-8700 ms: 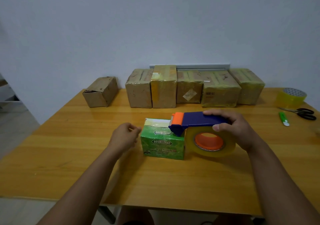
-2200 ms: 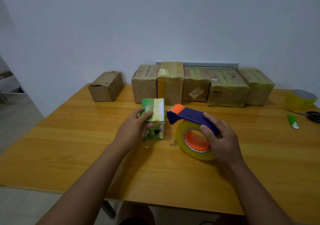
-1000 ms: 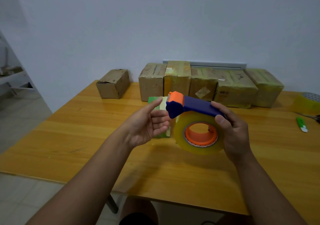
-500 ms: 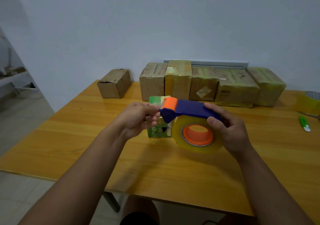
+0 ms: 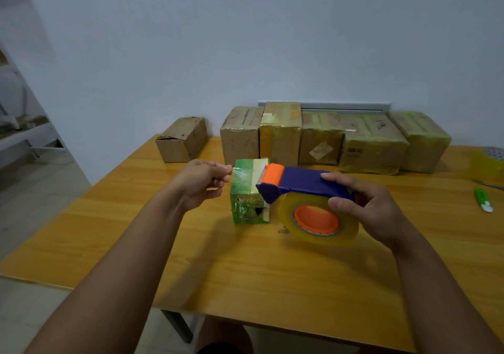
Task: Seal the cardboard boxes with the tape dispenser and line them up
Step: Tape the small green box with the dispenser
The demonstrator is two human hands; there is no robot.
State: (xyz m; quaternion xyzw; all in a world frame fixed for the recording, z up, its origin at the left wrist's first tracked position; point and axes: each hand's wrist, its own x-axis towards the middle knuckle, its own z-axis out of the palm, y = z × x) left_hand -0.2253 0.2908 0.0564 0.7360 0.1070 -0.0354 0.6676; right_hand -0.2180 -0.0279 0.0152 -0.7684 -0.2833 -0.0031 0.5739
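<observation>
A small green box (image 5: 248,206) stands on the wooden table (image 5: 245,266), a pale strip running along its top. Just above and right of it I hold the tape dispenser (image 5: 302,184), blue with an orange head and a roll of clear tape (image 5: 317,221). My right hand (image 5: 365,209) grips its blue handle. My left hand (image 5: 203,181) pinches the free end of the tape (image 5: 242,175), stretched out to the left over the green box. A row of several taped cardboard boxes (image 5: 327,138) lines the back wall.
A lone brown box (image 5: 182,143) sits at the back left, apart from the row. A spare tape roll (image 5: 491,162) and a green utility knife (image 5: 483,203) lie at the right edge. The table's front edge is close below my arms.
My left hand took the tape end at the dispenser's head and pulled it out to the left. The dispenser has shifted slightly right. The green box has not moved since half a second ago.
</observation>
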